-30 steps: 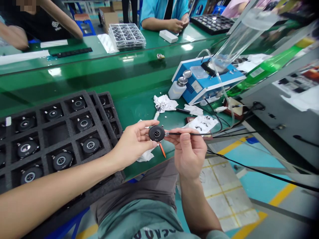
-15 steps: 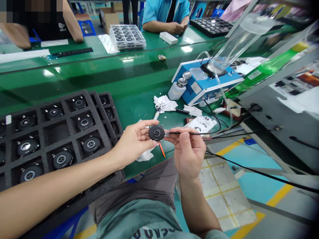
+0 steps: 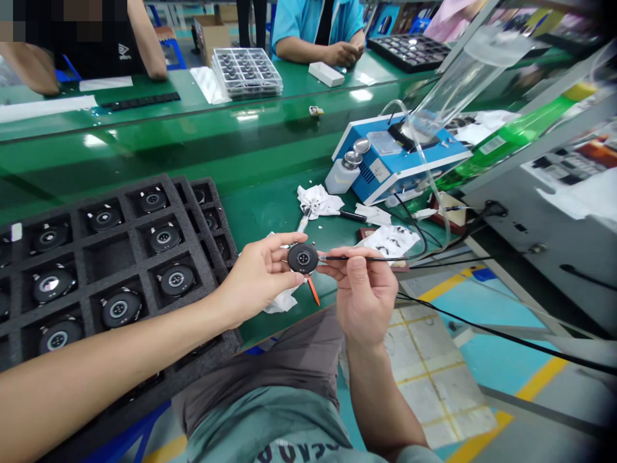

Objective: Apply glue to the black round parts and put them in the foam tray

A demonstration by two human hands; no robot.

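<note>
My left hand (image 3: pixel 263 273) is closed around the edge of a round black watch case (image 3: pixel 303 258), pinched between thumb and fingers. Its back, with a small ring of contacts or sensors, faces up toward me. My right hand (image 3: pixel 364 289) grips a thin black pen-like tool (image 3: pixel 347 258) between thumb and fingers. The tool's tip points left and meets or almost meets the right edge of the case; contact cannot be made out. An orange pointed stick (image 3: pixel 313 290) shows just below the case, and a crumpled tissue (image 3: pixel 282 301) lies partly behind my left hand.
Stacked black foam trays (image 3: pixel 193 257) with several watch cases lie left. A blue machine (image 3: pixel 400 157), a pump bottle (image 3: pixel 342 175), a green bottle (image 3: pixel 520 135) and stained tissue (image 3: pixel 393 239) are at right. Across the green bench, two people sit near clear plastic trays (image 3: pixel 247 71).
My hands, the watch case and the tool stay in nearly the same place. Across the bench, both people's arms have shifted slightly. The small white-and-yellow piece has moved a little right.
</note>
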